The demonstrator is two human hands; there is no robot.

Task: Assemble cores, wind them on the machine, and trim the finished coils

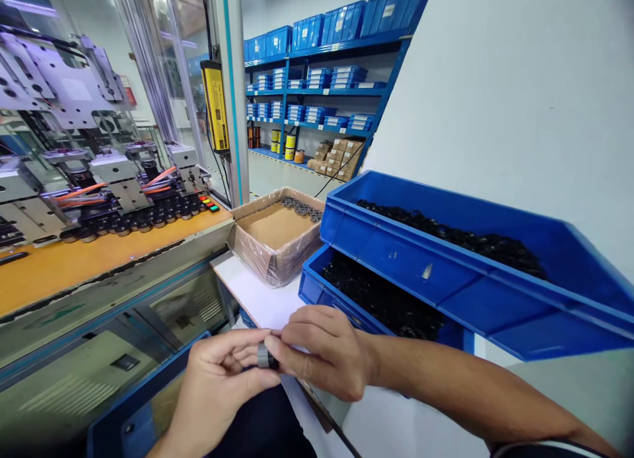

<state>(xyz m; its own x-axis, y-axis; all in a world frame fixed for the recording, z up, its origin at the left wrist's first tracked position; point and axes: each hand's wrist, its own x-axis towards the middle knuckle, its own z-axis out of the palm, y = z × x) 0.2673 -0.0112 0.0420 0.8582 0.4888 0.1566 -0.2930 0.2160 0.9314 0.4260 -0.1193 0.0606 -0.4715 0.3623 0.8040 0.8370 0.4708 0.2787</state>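
In front of my body, both hands meet around a small round grey-and-black part (266,355), perhaps a motor stator. My left hand (212,384) holds it between the thumb and the curled fingers. My right hand (327,352) reaches in from the right, its thumb and bent fingers closed on the part's near right side. My fingers cover much of it. Just beyond the hands, a lower blue bin (317,287) holds many black pieces. An upper blue bin (396,253) rests above it at a slant, also filled with black pieces.
A plastic-lined cardboard box (275,263) with a row of dark round parts stands on the white table (247,287). At left, a machine (119,180) has several round parts lined up along its orange worktop (123,253). Blue shelving (341,93) with bins stands behind.
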